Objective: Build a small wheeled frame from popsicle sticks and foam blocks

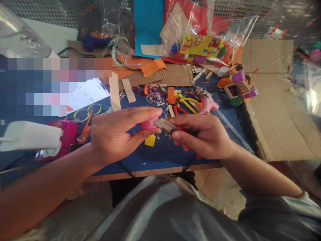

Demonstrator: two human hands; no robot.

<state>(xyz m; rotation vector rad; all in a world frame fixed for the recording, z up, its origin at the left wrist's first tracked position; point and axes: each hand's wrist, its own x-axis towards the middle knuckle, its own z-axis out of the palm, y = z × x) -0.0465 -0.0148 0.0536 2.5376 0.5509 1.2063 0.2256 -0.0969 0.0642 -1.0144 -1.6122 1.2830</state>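
My left hand (pixel 112 134) is closed, pinching a small pink piece (pixel 148 123) that looks like a bottle cap between thumb and fingers. In my right hand (pixel 205 135) is a utility knife (pixel 165 126), its wide metal blade pointing left. The blade tip meets the right side of the pink piece; whether it has cut in, I cannot tell. My right fingers hide most of the knife's handle. Below the two hands a small yellow scrap (pixel 149 140) lies on the blue tabletop (pixel 140 157).
Behind my hands lie yellow-handled pliers (pixel 188 102), a pink glue gun (pixel 210 104), and scattered scraps. A small model with coloured caps (pixel 238 85) stands right, beside cardboard (pixel 283 117). At left are a lit phone (pixel 87 95) and a white charger (pixel 31 135).
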